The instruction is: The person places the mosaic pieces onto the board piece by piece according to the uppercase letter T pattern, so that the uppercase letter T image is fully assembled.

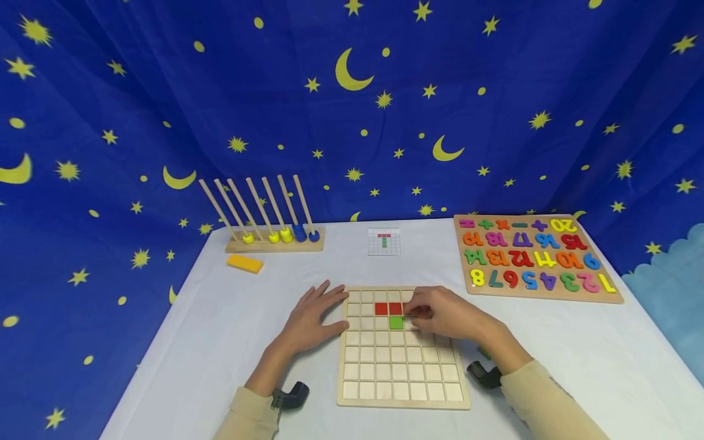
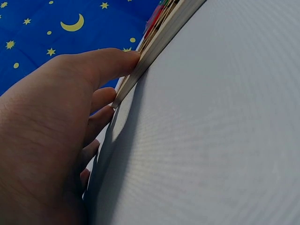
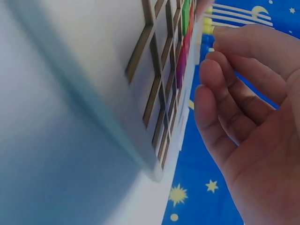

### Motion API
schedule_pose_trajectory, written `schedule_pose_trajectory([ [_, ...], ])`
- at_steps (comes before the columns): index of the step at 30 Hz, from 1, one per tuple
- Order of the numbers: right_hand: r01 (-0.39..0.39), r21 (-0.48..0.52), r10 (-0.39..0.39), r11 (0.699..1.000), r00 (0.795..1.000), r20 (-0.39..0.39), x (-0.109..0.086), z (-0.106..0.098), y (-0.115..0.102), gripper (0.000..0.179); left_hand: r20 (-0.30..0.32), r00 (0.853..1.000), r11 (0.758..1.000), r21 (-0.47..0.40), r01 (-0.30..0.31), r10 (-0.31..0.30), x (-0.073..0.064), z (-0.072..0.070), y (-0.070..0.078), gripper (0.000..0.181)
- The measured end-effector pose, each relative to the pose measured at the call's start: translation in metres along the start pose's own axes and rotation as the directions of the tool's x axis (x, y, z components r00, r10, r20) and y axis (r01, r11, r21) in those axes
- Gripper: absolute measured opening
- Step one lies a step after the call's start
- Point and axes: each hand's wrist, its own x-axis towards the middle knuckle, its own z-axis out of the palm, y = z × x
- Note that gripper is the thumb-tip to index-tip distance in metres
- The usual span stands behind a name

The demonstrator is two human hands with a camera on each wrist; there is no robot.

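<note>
My right hand [image 1: 442, 311] is over the upper right of a wooden grid board [image 1: 404, 403], fingers bent, their tips beside the red tiles [image 1: 381, 309]. In the right wrist view its fingers [image 3: 211, 105] are loosely curved, slightly apart from the board, with nothing visibly held. A red-purple tile [image 3: 181, 70] shows in the grid near them. One green tile [image 1: 396, 322] sits below the red row. My left hand [image 1: 310, 321] spreads along the board's left edge, fingertips touching it. The cells under my right hand are hidden.
Behind the board lies a pattern card [image 1: 384, 250]. A peg stand [image 1: 275, 246] with beads and a yellow block [image 1: 245, 263] are at the back left. A number puzzle [image 1: 541, 296] is at the right. Another green piece [image 1: 484, 352] is partly hidden by my right forearm.
</note>
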Motion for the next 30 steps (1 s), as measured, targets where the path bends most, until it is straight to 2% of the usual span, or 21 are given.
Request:
schedule_pose_trajectory([
  [7, -0.039, -0.021, 0.038, 0.999, 0.999, -0.033, -0.02, -0.004, 0.009, 0.018, 0.005, 1.0, 1.0, 0.009, 0.002, -0.002, -0.001, 0.001, 0.0, 0.065],
  [13, -0.064, -0.001, 0.064, 0.998, 0.997, -0.049, -0.036, -0.008, 0.018, 0.018, 0.012, 1.0, 1.0, 0.015, 0.01, -0.01, -0.001, 0.001, 0.0, 0.064],
  [18, -0.066, 0.009, 0.066, 0.998, 0.996, -0.059, -0.048, -0.011, 0.026, 0.017, -0.016, 1.0, 1.0, 0.01, -0.017, 0.017, -0.001, 0.002, -0.001, 0.063],
  [22, -0.074, 0.012, 0.075, 0.997, 0.995, -0.072, -0.059, -0.013, 0.032, 0.017, -0.022, 1.0, 1.0, 0.005, -0.016, 0.016, -0.001, 0.002, -0.001, 0.064],
  [30, -0.155, 0.041, 0.158, 0.987, 0.985, -0.07, -0.079, -0.016, 0.039, 0.02, -0.008, 1.0, 1.0, 0.013, -0.003, 0.003, -0.001, 0.0, 0.002, 0.064],
])
